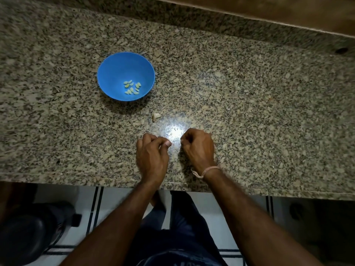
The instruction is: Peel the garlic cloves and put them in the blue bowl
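Note:
A blue bowl stands on the granite counter at the left of centre, with several peeled garlic cloves in its bottom. One unpeeled garlic clove lies on the counter between the bowl and my hands. My left hand rests near the counter's front edge, fingers curled and thumb pressed against the forefinger. My right hand sits just to its right, fingers also curled under. A narrow gap separates the hands. No clove or skin shows in either one; the insides of both fists are hidden.
The speckled granite counter stretches wide to the right and left, with a raised back ledge and wooden trim behind it. A bright light glare lies just beyond my hands. Below the front edge are tiled floor and dark objects at the lower left.

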`<action>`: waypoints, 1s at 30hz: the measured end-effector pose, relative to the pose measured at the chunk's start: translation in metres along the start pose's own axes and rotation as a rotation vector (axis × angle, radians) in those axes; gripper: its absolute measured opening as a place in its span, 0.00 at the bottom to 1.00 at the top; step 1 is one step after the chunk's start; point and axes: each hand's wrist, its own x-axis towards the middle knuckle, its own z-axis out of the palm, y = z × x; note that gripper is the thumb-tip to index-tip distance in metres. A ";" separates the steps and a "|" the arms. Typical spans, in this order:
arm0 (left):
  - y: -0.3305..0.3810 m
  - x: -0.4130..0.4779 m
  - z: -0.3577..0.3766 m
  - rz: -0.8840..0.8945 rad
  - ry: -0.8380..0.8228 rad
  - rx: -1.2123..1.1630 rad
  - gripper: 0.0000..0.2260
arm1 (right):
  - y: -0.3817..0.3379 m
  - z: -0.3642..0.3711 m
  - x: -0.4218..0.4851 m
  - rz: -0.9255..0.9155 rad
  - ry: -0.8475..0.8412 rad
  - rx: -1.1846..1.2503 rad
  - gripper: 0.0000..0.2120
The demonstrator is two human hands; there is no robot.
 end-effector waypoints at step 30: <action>0.032 0.005 -0.021 -0.430 -0.328 -0.588 0.08 | 0.008 0.003 -0.018 -0.182 -0.066 0.230 0.12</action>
